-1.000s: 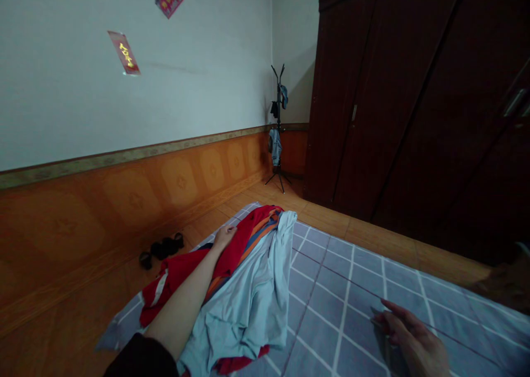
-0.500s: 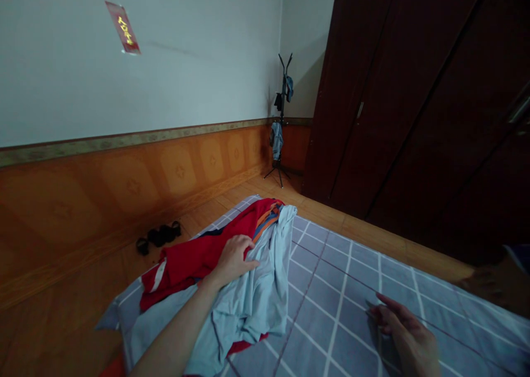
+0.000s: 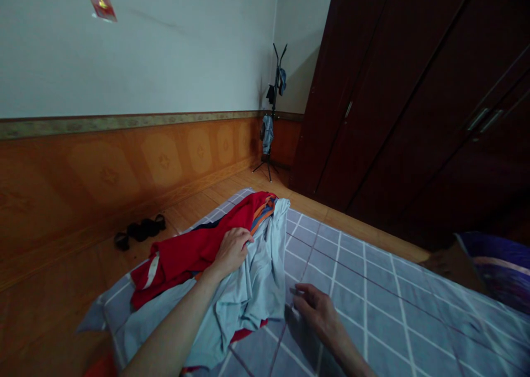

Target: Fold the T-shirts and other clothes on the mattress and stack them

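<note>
Handling pale garment point(image 3: 265, 283) on checked sheet point(image 3: 351, 288): left hand point(image 3: 231, 250) half-curled on it, grip unclear; right hand point(image 3: 318, 309) half-open, empty, near. Best pinch pale layer alone, clear of red garment point(image 3: 186, 253).

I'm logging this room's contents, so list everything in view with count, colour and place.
Clothes: several, red, pale blue, striped orange-blue; on the sheet
Sheet: one, blue-grey, pale lines; under clothes
Rack: one, black, far corner
Rack items: at least three, blue or black, hanging
Wardrobe: one, dark brown, right
Wall strip: one, red and gold, upper left
Black stuff: count unclear, black, floor by wall
Brown object: one, blurred, right
Purple object: one, right edge
Wall: white above orange panels
Floor: tan
Left hand: one, on clothes
Right hand: one, over sheet
</note>
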`<state>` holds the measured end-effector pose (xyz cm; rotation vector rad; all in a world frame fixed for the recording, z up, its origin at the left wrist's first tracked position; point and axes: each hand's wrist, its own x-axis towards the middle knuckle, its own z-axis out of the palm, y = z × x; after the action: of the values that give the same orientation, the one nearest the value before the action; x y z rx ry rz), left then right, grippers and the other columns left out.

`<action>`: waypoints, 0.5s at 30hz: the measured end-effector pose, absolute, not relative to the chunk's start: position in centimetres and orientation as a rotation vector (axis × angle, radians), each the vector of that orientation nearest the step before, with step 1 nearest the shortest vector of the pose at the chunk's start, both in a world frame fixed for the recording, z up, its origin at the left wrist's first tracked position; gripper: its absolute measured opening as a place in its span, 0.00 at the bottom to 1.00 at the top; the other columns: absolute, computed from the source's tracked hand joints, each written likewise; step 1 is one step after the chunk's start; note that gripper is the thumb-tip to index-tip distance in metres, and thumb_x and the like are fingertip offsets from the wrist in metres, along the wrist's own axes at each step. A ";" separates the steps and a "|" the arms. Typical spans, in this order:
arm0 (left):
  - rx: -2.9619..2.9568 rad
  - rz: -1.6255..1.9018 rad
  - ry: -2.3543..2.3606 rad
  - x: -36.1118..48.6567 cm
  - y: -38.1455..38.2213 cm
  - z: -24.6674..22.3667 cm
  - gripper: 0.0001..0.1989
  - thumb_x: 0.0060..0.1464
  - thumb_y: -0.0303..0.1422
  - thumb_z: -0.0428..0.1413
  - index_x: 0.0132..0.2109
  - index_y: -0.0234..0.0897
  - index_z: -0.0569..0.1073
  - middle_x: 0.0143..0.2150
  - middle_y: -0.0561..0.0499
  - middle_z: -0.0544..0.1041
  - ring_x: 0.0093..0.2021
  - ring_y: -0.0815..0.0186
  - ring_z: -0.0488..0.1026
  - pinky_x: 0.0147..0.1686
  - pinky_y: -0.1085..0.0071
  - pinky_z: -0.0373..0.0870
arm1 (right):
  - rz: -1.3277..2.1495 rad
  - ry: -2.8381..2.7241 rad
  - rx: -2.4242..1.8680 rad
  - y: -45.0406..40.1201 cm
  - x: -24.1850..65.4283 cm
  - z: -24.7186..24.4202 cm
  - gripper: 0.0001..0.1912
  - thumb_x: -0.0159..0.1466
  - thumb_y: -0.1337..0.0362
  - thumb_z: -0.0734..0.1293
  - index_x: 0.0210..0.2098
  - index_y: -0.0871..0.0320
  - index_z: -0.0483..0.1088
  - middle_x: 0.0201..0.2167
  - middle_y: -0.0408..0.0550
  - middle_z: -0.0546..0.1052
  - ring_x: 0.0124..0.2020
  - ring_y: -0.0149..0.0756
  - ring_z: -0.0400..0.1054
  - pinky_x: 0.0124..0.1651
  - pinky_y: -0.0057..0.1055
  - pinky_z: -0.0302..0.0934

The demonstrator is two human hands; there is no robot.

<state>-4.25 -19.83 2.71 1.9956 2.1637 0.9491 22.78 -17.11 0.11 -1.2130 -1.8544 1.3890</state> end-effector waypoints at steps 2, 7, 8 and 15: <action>2.011 0.959 2.152 -4.3 -19.9 2.7 0.17 0.47 0.19 0.48 0.38 0.42 0.74 0.44 0.51 0.73 0.48 0.62 0.67 0.50 0.64 0.60 | 1.354 -1.950 -1.194 -18.2 20.3 0.4 0.25 0.52 0.56 0.65 0.45 0.65 0.69 0.16 0.38 0.66 0.20 0.31 0.60 0.24 0.28 0.50; 2.052 0.967 2.127 -4.6 -20.0 2.6 0.19 0.45 0.17 0.46 0.37 0.41 0.74 0.45 0.51 0.73 0.48 0.62 0.67 0.50 0.64 0.60 | 1.394 -1.831 -1.197 -20.0 16.1 1.1 0.25 0.46 0.62 0.67 0.45 0.59 0.70 0.17 0.35 0.64 0.20 0.29 0.57 0.24 0.26 0.47; 2.058 0.967 2.124 -4.7 -20.0 2.6 0.20 0.44 0.16 0.46 0.37 0.41 0.74 0.45 0.51 0.73 0.48 0.62 0.67 0.50 0.64 0.60 | 1.457 -1.769 -1.186 -20.1 15.9 1.2 0.22 0.45 0.62 0.67 0.41 0.58 0.72 0.16 0.36 0.64 0.20 0.29 0.57 0.23 0.26 0.48; 2.072 0.939 2.094 -4.9 -20.3 2.6 0.22 0.42 0.15 0.46 0.39 0.41 0.75 0.47 0.51 0.72 0.49 0.63 0.66 0.51 0.65 0.61 | 1.670 -1.381 -1.209 -18.2 20.5 5.3 0.19 0.46 0.56 0.65 0.36 0.59 0.72 0.13 0.37 0.65 0.14 0.27 0.55 0.18 0.25 0.49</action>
<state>-4.93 -20.32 2.63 2.0722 2.0939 0.9395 20.49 -18.18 5.26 -1.2088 -1.3814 1.6702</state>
